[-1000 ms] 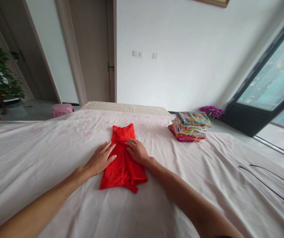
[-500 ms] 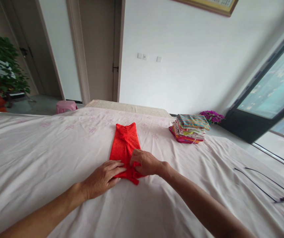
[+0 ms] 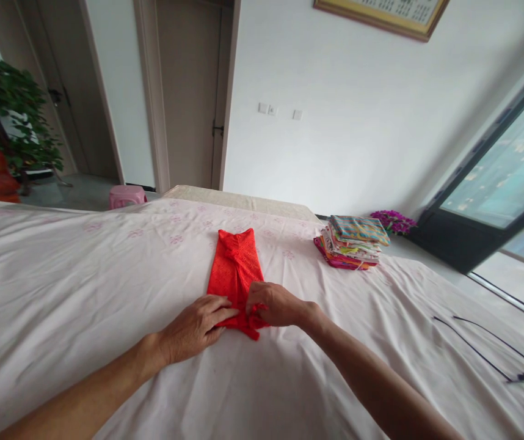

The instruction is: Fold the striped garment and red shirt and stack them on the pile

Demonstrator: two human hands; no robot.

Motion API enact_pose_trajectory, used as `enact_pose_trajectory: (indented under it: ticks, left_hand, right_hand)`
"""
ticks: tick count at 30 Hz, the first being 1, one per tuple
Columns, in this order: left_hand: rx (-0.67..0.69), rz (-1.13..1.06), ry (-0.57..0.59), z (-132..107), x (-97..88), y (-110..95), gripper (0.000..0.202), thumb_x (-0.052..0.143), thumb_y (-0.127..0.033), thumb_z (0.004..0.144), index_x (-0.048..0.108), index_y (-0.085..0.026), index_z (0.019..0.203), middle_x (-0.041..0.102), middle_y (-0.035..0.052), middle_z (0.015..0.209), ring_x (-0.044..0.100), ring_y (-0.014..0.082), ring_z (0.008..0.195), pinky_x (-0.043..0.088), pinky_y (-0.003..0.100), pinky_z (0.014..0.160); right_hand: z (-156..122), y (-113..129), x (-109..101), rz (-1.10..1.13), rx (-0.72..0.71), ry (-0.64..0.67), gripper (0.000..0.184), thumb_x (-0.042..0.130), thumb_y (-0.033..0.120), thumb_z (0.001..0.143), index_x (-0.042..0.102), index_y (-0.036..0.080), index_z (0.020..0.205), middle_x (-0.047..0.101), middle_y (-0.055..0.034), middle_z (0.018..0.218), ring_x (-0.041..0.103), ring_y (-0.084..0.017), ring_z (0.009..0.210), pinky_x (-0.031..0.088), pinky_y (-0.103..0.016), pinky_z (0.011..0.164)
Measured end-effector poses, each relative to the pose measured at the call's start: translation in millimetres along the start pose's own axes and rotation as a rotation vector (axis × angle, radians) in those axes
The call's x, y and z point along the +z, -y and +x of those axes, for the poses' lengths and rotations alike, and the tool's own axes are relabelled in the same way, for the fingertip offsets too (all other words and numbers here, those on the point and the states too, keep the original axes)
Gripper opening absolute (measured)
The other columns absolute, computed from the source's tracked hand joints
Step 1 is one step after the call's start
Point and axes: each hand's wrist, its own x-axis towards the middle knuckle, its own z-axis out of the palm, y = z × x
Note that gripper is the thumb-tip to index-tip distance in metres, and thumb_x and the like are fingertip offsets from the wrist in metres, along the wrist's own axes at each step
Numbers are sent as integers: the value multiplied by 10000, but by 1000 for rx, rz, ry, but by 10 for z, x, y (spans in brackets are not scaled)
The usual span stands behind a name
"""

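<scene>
A red patterned garment point(image 3: 238, 269) lies as a narrow, partly folded strip on the bedsheet, gathered at its far end. My left hand point(image 3: 198, 325) rests on its near left edge, fingers stretched out and flat on the fabric. At the near right edge my right hand point(image 3: 275, 304) has its fingers curled and pinching the cloth. The fingertips of the right hand are partly hidden by the hand itself. A short red strap-like end sticks out toward me between the hands.
A pale, wrinkled bedsheet point(image 3: 106, 269) covers the bed. Folded cloths are stacked point(image 3: 351, 244) at the far right, with eyeglasses point(image 3: 495, 351) nearer on the right. Beyond the bed are a pink stool point(image 3: 127, 195), purple flowers point(image 3: 393, 221) and a potted plant point(image 3: 10, 116).
The view has shifted slightly, so everything sits a little lower and further right. Both hands stay on the red garment in nearly the same places.
</scene>
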Motion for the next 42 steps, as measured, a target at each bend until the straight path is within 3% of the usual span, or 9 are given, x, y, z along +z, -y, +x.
enact_pose_trajectory:
  ticks: [6,11,19,26,29,32,36,39,42]
  left_hand:
    - [11,35,18,7,-18,-29,430,554,-202,909,598,-323,1320,605,62,1234,574,217,1153,491,407,1028]
    - [24,63,32,18,-38,-40,380,562,-218,909,630,-309,1272,600,61,1230,568,224,1138,486,409,1024]
    - [71,82,14,0,-63,-91,282,559,-304,926,649,-271,1192,595,68,1221,577,217,1103,487,389,1006]
    - [97,-7,58,47,-53,-123,551,547,-329,927,391,-212,1442,547,103,1374,516,234,1260,416,411,1103]
    - [76,7,101,88,-62,-149,503,560,-341,919,456,-224,1397,598,87,1274,558,238,1179,444,420,1064]
    - [72,11,126,98,-75,-166,412,570,-328,912,543,-233,1312,607,78,1237,572,229,1141,457,402,1040]
    - [97,29,109,67,-71,-150,385,582,-325,899,572,-219,1269,520,97,1421,523,254,1248,409,428,1091]
    - [124,24,100,60,-60,-134,376,582,-327,900,574,-226,1262,537,77,1429,521,249,1246,394,430,1099]
    - [134,6,75,77,-56,-133,354,574,-325,906,586,-236,1248,598,62,1358,539,230,1203,410,407,1076]
  right_hand:
    - [-15,-7,-7,-28,33,59,259,582,25,756,699,220,881,672,-9,904,602,-144,855,452,-242,798]
    - [42,23,39,65,82,-77,245,561,30,791,664,211,920,651,0,918,593,-126,843,449,-219,783]
    - [22,142,331,57,206,-187,169,626,69,783,667,204,876,647,-3,881,593,-132,813,448,-224,769]
    - [-11,89,302,185,298,-183,220,575,63,797,689,213,910,711,12,860,637,-127,777,469,-222,740]
    - [29,-12,264,220,413,-246,240,523,79,840,700,211,934,734,5,868,666,-135,771,494,-233,733]
    - [65,-119,273,113,421,-355,272,496,163,921,675,203,1122,727,-62,1088,677,-181,984,509,-296,881]
    - [60,-307,393,-81,289,-187,501,462,348,1000,436,164,1466,444,-160,1513,401,-257,1410,339,-458,1144]
    - [66,-504,451,-201,289,-90,553,432,401,1017,357,178,1518,325,-157,1579,277,-264,1475,267,-514,1177]
    - [115,-652,405,-273,407,-126,549,443,405,1012,390,169,1505,331,-172,1570,281,-289,1471,244,-539,1180]
